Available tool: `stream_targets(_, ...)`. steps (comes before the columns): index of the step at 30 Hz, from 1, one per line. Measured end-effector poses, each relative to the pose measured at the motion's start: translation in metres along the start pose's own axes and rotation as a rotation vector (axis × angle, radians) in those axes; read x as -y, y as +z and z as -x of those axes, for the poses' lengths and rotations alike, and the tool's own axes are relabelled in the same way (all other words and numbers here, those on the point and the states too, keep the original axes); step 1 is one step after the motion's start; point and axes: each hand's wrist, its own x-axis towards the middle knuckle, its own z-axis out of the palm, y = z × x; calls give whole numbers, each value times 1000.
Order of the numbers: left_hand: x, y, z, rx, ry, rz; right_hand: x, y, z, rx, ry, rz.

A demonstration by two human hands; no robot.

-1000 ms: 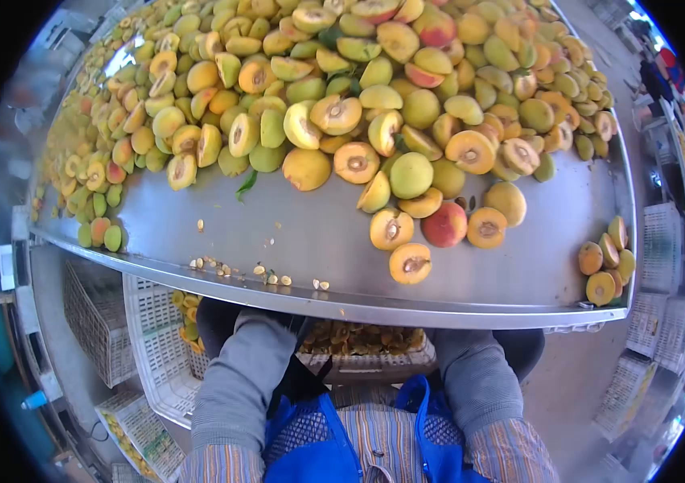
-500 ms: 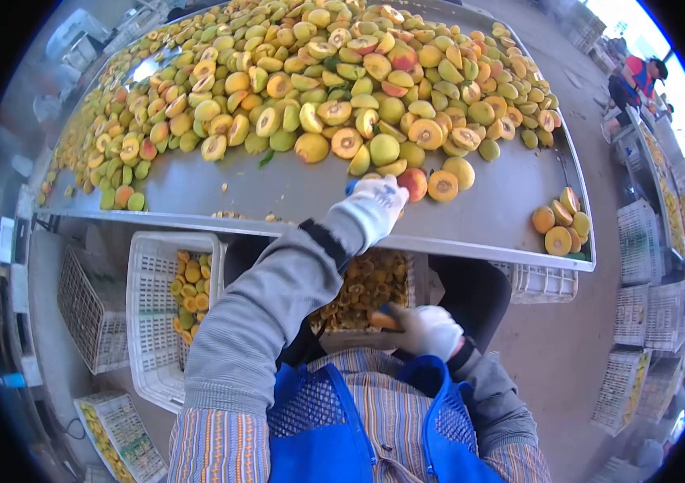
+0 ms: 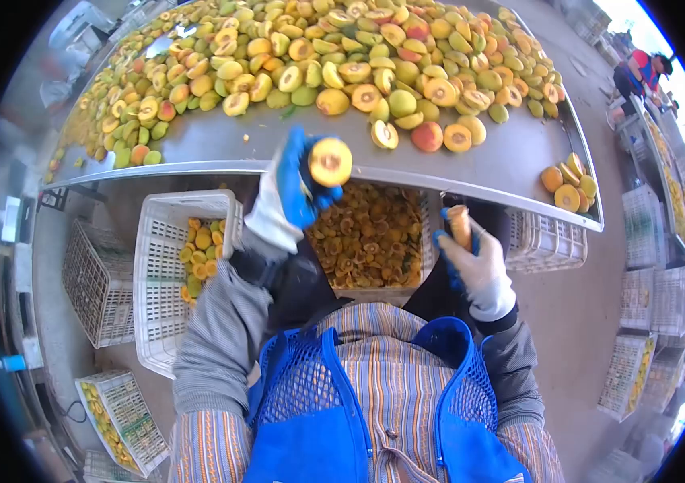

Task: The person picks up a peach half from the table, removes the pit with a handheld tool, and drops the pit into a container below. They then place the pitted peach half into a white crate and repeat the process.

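Observation:
My left hand (image 3: 298, 181), in a white glove with blue fingers, is closed around a peach half (image 3: 330, 162). Its cut face is turned up, showing a brown centre, and it hangs over the table's near edge. My right hand (image 3: 475, 262), gloved the same way, grips a tool with a wooden handle (image 3: 460, 225); a thin metal part shows near its top, just below the table edge. Beyond the left hand, on the metal table (image 3: 222, 145), lies a big heap of cut and whole peaches (image 3: 278, 68).
Below the table, between my knees, a crate holds brown fruit scraps (image 3: 370, 237). A white crate (image 3: 149, 282) with peach halves stands to the left. A small peach group (image 3: 569, 189) sits at the table's right corner. Another person (image 3: 640, 72) works far right beside stacked crates (image 3: 640, 225).
My left hand has come back from the heap toward me and turned up, now with a peach half in it. My right hand has risen with its tool toward the table edge.

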Motion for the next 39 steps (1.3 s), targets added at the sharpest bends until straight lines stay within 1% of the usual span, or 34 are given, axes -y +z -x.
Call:
stream_targets(1,12,-10,10,32,38,-68,4,11,0,-7,-42,34)
stream_targets(2,20,-4,23,29,117,-167,-2,23,-3,13,-165,64)
stream_targets(3,29,-4,29,133,125,-103,-7,34,-5,30,-286,94)
stream_targets(5,37,10,45,112,104,41,16,48,7,118,-350,162)
stream_targets(6,44,9,46,141,96,138,12,56,7,155,-356,158)
stream_targets(7,46,11,48,171,83,237,20,59,11,163,-307,258)
stream_targets(8,48,14,49,196,114,266,18,63,11,150,-300,334)
stream_targets(9,48,16,49,205,105,315,18,65,9,135,-292,409)
stream_targets(10,48,18,48,218,112,282,23,64,9,165,-261,395)
stream_targets(12,50,22,47,240,116,249,22,64,7,149,-275,428)
stream_targets(13,50,26,48,229,114,235,21,63,6,142,-288,461)
stream_targets(18,57,34,48,169,147,142,15,60,-3,148,-302,441)
stream_targets(20,58,33,48,191,114,176,22,56,-5,343,-119,239)
stream_targets(21,58,33,48,213,81,213,24,54,-4,342,-120,236)
stream_targets(23,56,36,48,187,66,252,25,49,-4,461,-26,55)
stream_targets(24,55,37,47,161,50,293,23,48,-5,461,-27,52)
stream_targets(26,55,36,47,162,39,320,15,49,-7,418,-184,218)
stream_targets(27,56,36,46,164,29,349,14,49,-7,416,-181,215)
stream_targets(29,63,33,43,178,48,348,11,50,-6,175,-319,414)
stream_targets(33,67,34,41,201,79,327,5,51,-9,199,-358,463)
stream_targets(35,69,34,40,197,94,294,4,53,-10,135,-373,528)
stream_targets(39,68,38,40,149,113,251,2,55,-12,130,-351,496)
